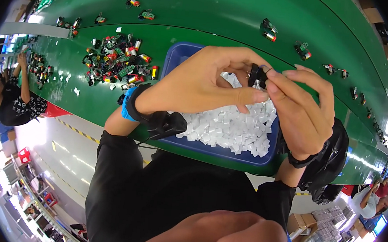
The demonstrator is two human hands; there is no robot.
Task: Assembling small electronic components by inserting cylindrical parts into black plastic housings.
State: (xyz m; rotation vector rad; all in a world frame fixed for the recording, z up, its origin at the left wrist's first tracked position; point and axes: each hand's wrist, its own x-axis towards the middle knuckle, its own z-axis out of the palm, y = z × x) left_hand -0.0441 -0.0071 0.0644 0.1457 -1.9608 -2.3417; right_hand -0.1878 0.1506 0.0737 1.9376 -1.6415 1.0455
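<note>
Above a blue tray (273, 141) heaped with small white square pieces (230, 129), my two hands meet around a small black part (256, 75). My left hand (202, 78) grips it between thumb and fingers. On its right side, the fingertips of my right hand (302, 105) are pinched together at the part's edge, where a short dark strand shows. Exactly what the right fingertips hold is partly hidden. A blue and black wristband (133, 102) circles my left wrist, and a black band (301, 161) my right.
Left of the tray lies a pile of small circuit boards with batteries (120, 61). Similar units (304, 50) are spread along the green table (203, 11). A black plastic bag (331, 160) hangs at the right edge. Other people (16, 98) work at the far left and far right.
</note>
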